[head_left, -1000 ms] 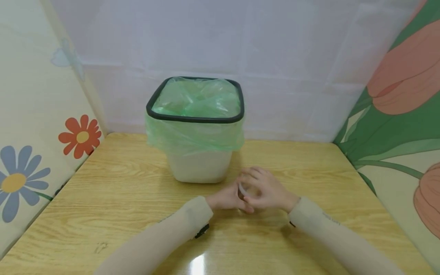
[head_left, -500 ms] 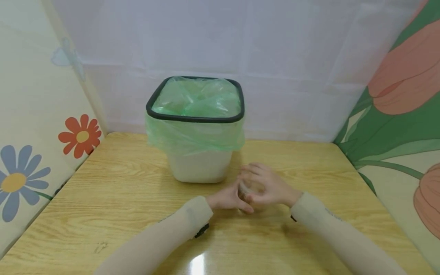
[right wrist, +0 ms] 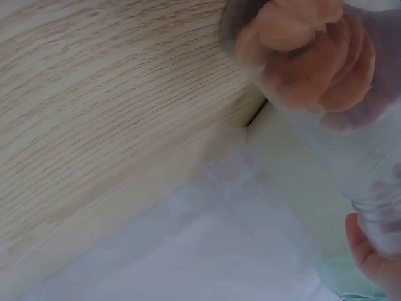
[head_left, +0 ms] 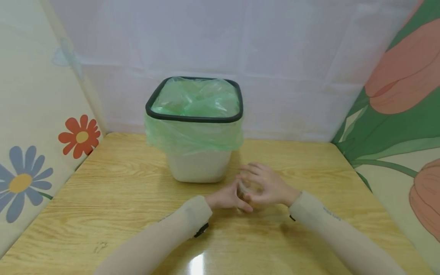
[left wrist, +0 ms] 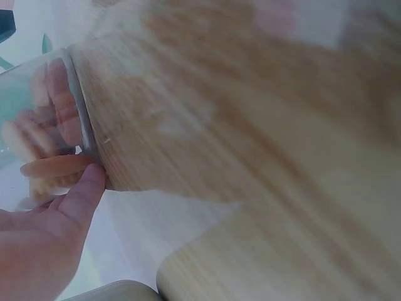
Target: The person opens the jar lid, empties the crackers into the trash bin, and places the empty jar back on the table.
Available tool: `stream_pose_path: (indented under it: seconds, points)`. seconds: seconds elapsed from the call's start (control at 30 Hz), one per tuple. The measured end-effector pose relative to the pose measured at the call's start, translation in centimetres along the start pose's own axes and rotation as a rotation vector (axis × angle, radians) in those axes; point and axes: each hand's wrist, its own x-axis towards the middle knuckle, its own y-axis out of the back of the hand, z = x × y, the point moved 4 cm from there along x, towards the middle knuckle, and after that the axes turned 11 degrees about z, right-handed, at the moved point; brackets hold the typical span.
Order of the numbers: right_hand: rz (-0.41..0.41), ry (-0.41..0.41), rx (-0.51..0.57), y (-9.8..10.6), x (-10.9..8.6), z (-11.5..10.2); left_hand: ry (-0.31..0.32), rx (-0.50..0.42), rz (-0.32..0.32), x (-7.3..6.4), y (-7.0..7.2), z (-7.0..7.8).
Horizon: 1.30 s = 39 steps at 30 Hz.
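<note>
Between the fingers of both hands: clear jar (right wrist: 329, 141), orange-brown pieces (right wrist: 307, 72) gathered toward its base. Left hand (head_left: 225, 196) grasps the base end, thumb against its edge; right hand (head_left: 269, 187) curled round the ribbed neck. Wooden table (head_left: 295, 162) beneath the fingers; contact with jar, cannot tell. Beyond the fingers, near: pale bin (head_left: 201, 167), green liner (head_left: 196, 135) draped outside.

A wood-grained table (head_left: 120, 179) carries a pale, plastic-lined bin (head_left: 201, 166) toward its back.
</note>
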Motion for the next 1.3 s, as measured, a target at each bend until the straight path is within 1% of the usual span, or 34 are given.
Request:
stream_pose_path:
  seconds: [0.07, 0.13, 0.23, 0.3, 0.43, 0.57, 0.67, 0.93, 1.03, 1.17, 1.3]
  points:
    - [0.0, 0.004, -0.003, 0.0, 0.0, 0.0, 0.006, 0.013, 0.004, 0.0, 0.0, -0.1]
    - [0.002, 0.007, -0.009, 0.1, -0.1, 0.0, -0.004, 0.007, 0.001, 0.1, 0.0, -0.1]
    - [0.007, 0.008, -0.01, 0.2, -0.1, 0.0, -0.032, -0.028, -0.019, 0.1, 0.0, 0.0]
    - [0.013, 0.014, -0.013, 0.3, -0.1, 0.0, -0.039, -0.057, -0.033, 0.1, -0.1, 0.1]
    - [0.02, 0.026, -0.026, 0.4, -0.2, 0.1, -0.026, -0.092, -0.046, 0.2, -0.1, -0.1]
    - [0.027, 0.037, -0.039, 0.7, -0.2, 0.1, 0.0, -0.183, -0.091, 0.2, -0.3, -0.3]
    - [0.034, 0.048, -0.043, 0.9, -0.3, 0.1, 0.023, -0.214, -0.106, 0.3, -0.5, -0.4]
    - [0.042, 0.048, -0.035, 1.1, -0.5, 0.3, 0.026, -0.155, -0.065, 0.2, -0.3, -0.4]
    - [0.019, 0.019, -0.034, 1.2, -0.6, 0.2, 0.026, -0.144, -0.063, 0.2, -0.2, -0.4]
    - [-0.018, -0.027, -0.028, 1.4, -0.7, 0.2, 0.053, -0.16, -0.069, 0.1, -0.2, -0.4]
    - [-0.031, -0.05, -0.033, 1.5, -0.9, 0.3, 0.071, -0.151, -0.068, 0.2, -0.2, -0.4]
